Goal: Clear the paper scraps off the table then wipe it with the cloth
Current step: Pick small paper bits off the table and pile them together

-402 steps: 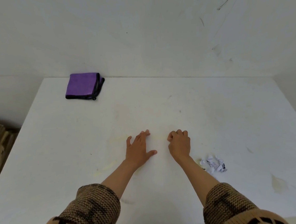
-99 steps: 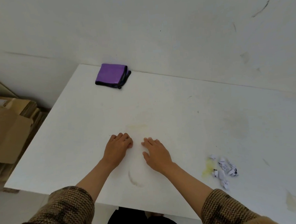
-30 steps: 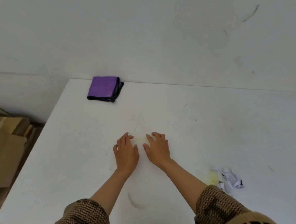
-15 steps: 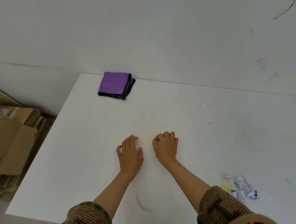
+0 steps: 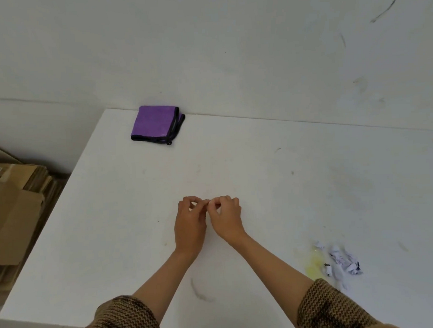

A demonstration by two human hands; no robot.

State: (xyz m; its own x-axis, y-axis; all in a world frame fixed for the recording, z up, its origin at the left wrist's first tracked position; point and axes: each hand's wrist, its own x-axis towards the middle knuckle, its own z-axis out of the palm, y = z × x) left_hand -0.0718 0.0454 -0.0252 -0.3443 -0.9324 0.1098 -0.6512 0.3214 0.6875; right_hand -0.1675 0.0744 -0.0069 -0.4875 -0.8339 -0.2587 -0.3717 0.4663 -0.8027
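A folded purple cloth (image 5: 155,123) with black edging lies at the far left corner of the white table (image 5: 113,219), against the wall. Crumpled white paper scraps (image 5: 342,261) with dark print sit near the front right, beside a yellowish stain (image 5: 313,265). My left hand (image 5: 189,224) and my right hand (image 5: 226,219) rest side by side mid-table, well left of the scraps. Both have their fingers curled under, and their fingertips meet. I see nothing held in either hand.
Flattened cardboard boxes (image 5: 14,207) are stacked on the floor past the table's left edge. A white wall (image 5: 229,50) runs along the table's far side. Faint smudges and a dark curved mark (image 5: 199,290) spot the tabletop.
Over the last second both hands have curled from flat on the table into loose fists, fingertips brought together. The cloth and scraps have stayed where they were; the view has shifted.
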